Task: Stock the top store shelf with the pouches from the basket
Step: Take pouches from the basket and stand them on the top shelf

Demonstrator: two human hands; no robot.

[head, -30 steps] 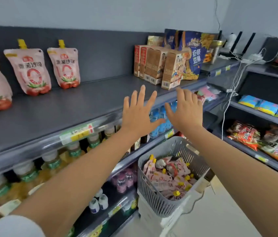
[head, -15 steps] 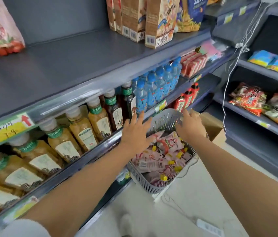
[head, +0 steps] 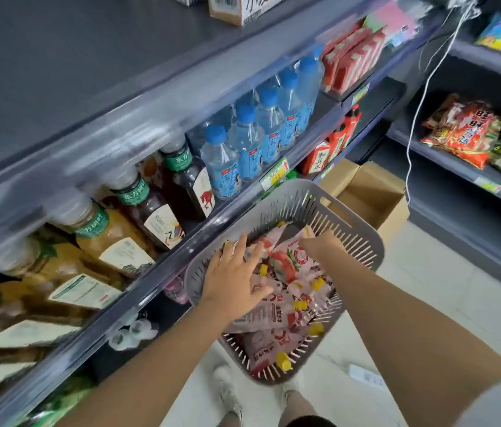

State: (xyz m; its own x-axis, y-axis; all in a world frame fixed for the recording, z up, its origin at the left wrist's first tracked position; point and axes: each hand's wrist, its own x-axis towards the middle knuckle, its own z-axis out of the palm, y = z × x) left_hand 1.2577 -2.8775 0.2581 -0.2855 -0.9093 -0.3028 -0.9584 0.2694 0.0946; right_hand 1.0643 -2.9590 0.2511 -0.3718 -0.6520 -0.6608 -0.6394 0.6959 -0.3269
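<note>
Left hand (head: 233,280) lies flat, fingers spread, on the pouches (head: 273,315) at the left rim of the basket (head: 363,241); right hand (head: 320,246) reaches among them, grip hidden.

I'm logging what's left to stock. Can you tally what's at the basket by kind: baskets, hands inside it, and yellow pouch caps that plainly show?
Grey basket: 1
Hands in it: 2, left hand and right hand
Yellow spout caps plainly showing: 5
Total: 8
</note>
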